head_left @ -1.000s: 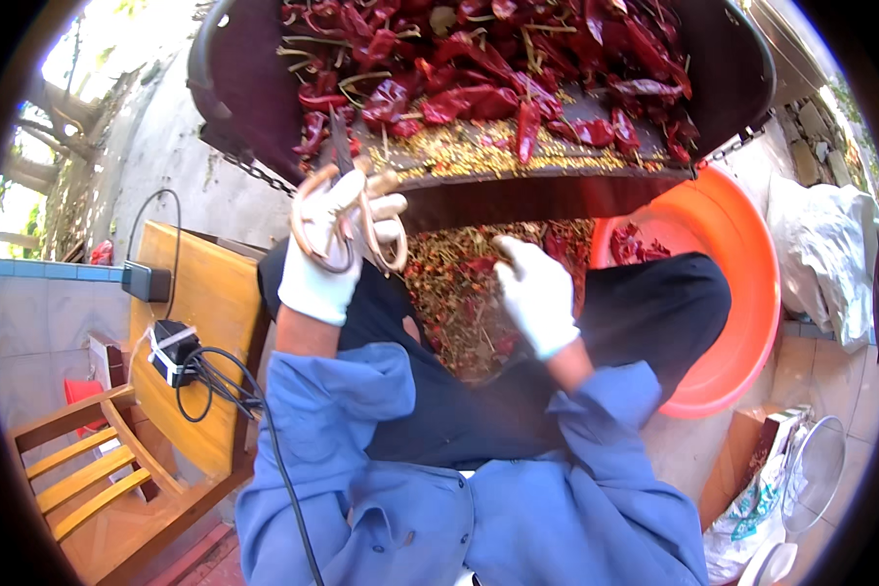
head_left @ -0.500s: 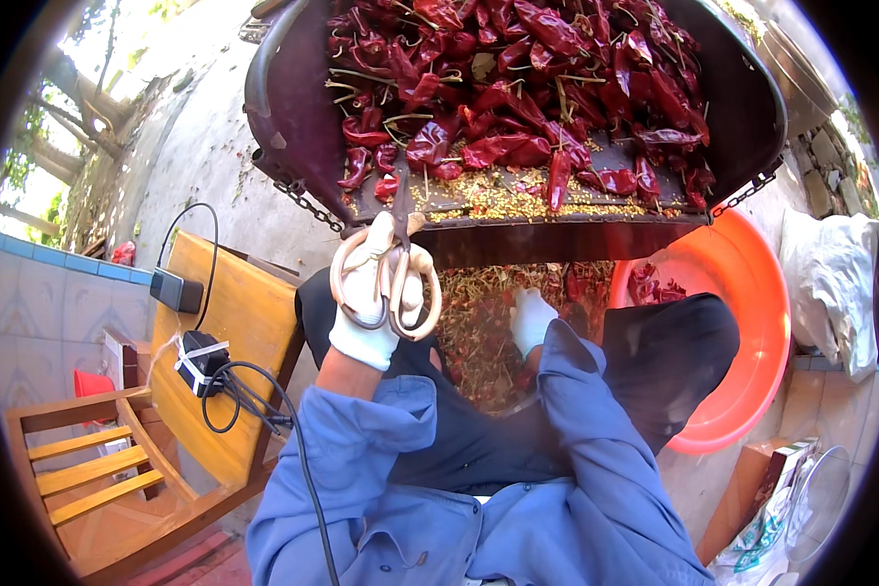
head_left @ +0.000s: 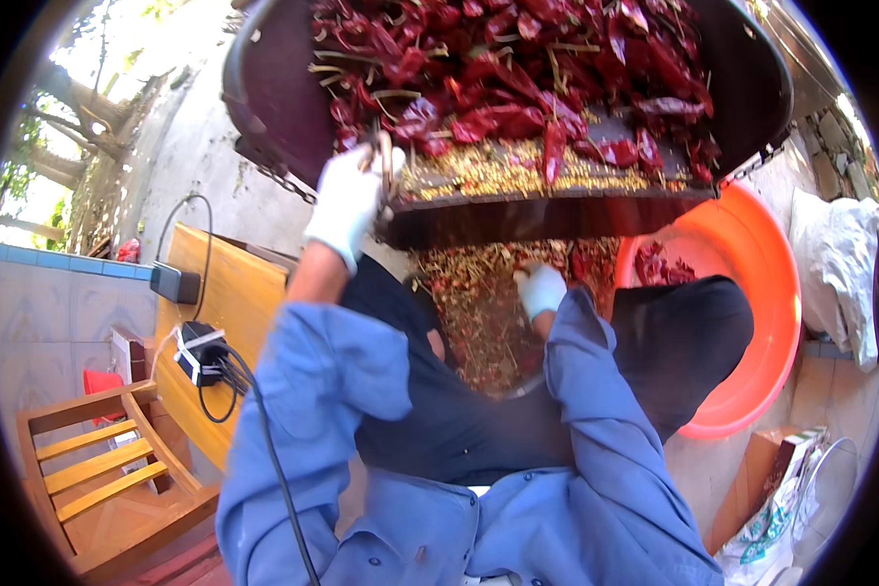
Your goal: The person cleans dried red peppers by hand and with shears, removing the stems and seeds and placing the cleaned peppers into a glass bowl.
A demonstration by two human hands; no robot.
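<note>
My left hand, in a white glove with tan fingers, is closed round a pair of scissors. It is at the left front corner of a dark metal tray, with the blades toward the peppers. Dried red chili peppers fill the tray, and yellow seeds lie along its front lip. Lower down, my right hand, gloved the same way, is above a heap of stems and pepper scraps between my legs. Its fingers look curled; what they hold, if anything, is hidden.
An orange-red basin with a few peppers stands to the right, beside a white sack. On the left a wooden chair carries black adapters. A black cable runs across my left sleeve. Chains hang at the tray's corners.
My left hand has moved up and left to the tray's edge, with the scissors turned forward. My right hand has shifted slightly up and right. The view has tilted a little.
</note>
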